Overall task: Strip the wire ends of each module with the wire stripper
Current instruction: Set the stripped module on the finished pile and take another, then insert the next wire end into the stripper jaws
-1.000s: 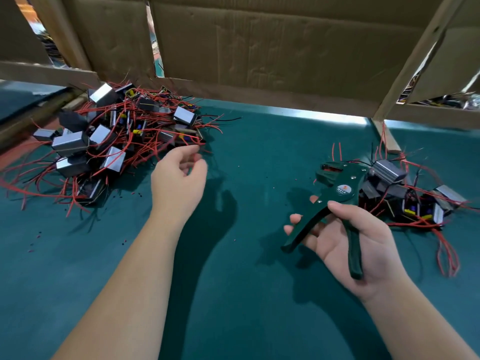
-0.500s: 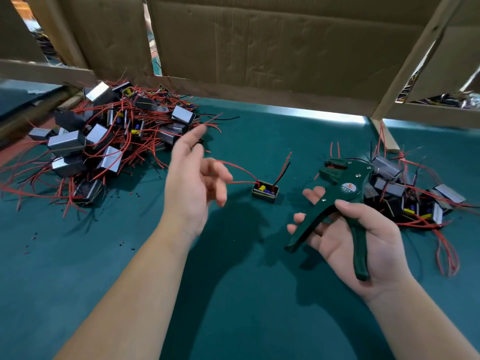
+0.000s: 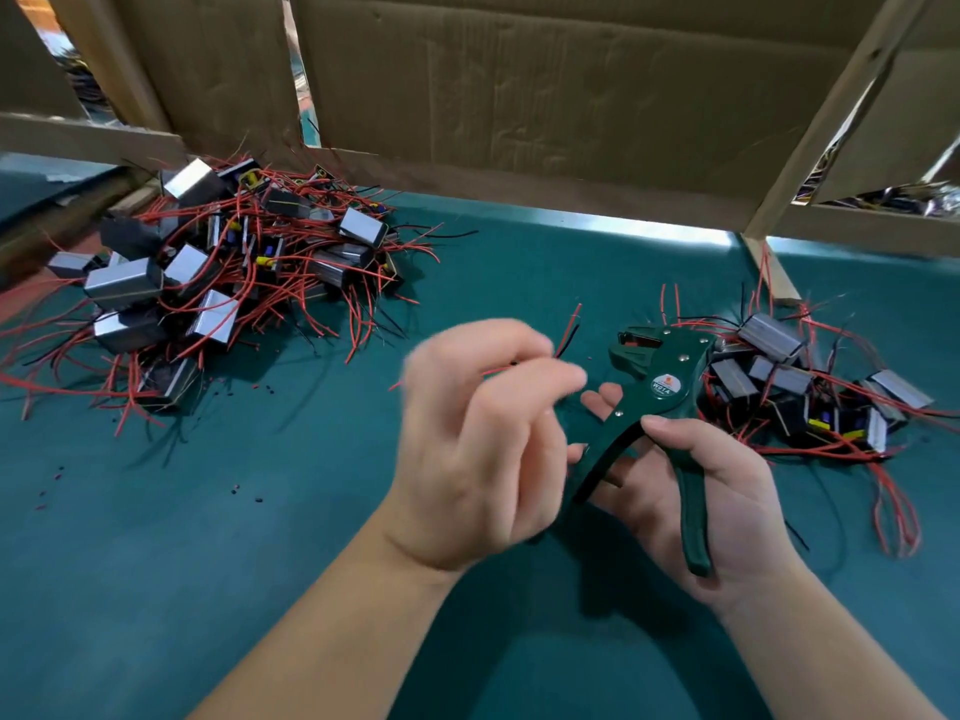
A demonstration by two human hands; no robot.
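A: How is the surface at your side?

B: On my screen I see a dark green mat (image 3: 156, 589) that covers the whole table. At its far edge stand brown cardboard walls (image 3: 519, 96), with pale wooden strips (image 3: 831, 111) that lean across them. A bright band of light lies under the cardboard. Small dark and red scraps (image 3: 249, 497) are scattered on the mat at the left.

A: And the modules?

B: There are two heaps. The big heap (image 3: 208, 283) is far left, grey boxes tangled in red wire. The smaller heap (image 3: 810, 392) is at the right, just behind the tool.

A: What are the hands doing?

B: My left hand (image 3: 483, 439) is blurred, but its fingers are curled and pinch thin wires (image 3: 570, 327), one red and one black; their ends stick up beside the tool's head. I cannot see their module. My right hand (image 3: 717, 491) holds the green wire stripper (image 3: 660, 397) with its handles spread wide, the thumb over one handle and the fingers under the other.
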